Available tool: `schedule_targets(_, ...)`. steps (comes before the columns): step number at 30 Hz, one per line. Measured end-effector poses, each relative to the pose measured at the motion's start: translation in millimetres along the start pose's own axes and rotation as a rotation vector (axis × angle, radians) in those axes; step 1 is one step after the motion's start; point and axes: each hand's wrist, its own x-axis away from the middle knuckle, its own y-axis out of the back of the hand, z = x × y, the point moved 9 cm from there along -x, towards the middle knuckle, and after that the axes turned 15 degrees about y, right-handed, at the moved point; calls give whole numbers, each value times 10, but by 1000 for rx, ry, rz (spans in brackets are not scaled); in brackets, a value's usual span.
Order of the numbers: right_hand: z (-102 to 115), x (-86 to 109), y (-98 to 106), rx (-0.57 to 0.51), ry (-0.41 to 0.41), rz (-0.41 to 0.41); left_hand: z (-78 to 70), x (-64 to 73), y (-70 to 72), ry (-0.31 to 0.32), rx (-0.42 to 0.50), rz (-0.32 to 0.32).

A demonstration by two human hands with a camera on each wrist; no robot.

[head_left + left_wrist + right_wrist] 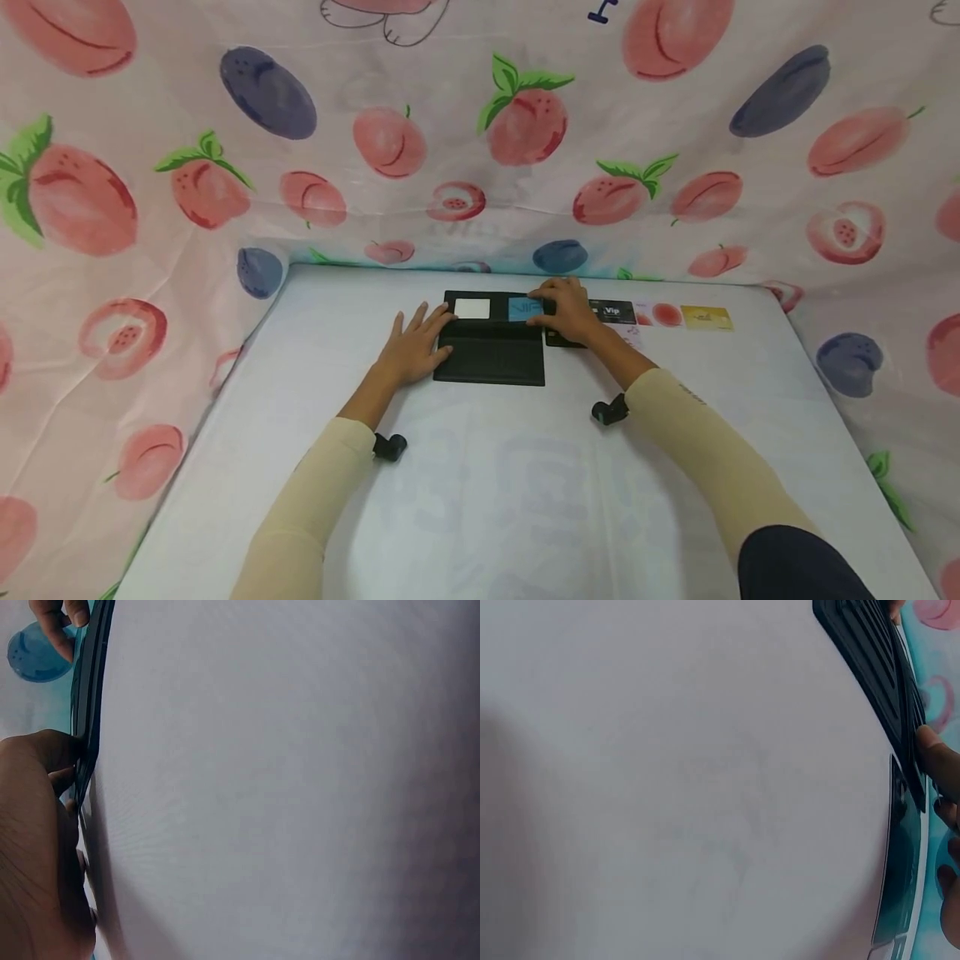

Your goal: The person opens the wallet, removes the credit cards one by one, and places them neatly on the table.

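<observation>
A black card wallet [491, 360] lies unfolded on the white table. Its upper panel carries a white card [472, 309] at the left and a blue VIP card [522, 309] at the right. My left hand [412, 347] rests on the wallet's left side, fingers spread and fairly straight, thumb on the lower panel. With thumb and fingers bent, my right hand [567, 310] pinches the blue card at its right part, covering that corner. The left wrist view shows the wallet [91, 682] edge-on beside the left thumb. In the right wrist view, the right thumb [930, 746] touches the wallet's edge.
Right of the wallet lie a black VIP card [613, 312], a card with red round shapes [666, 314] and a gold card [707, 318]. Another dark card [564, 340] lies partly under the right hand. A fruit-patterned cloth [457, 125] rises behind the table.
</observation>
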Motion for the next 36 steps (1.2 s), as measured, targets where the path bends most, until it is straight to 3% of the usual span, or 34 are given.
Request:
schedule_targets(14,-25,107,80,9,-19,-10,-109,7,12,-69,19,0)
schedule_targets(36,-258,420,204,-39,13,-69,-110,-17,-13,-69,11,21)
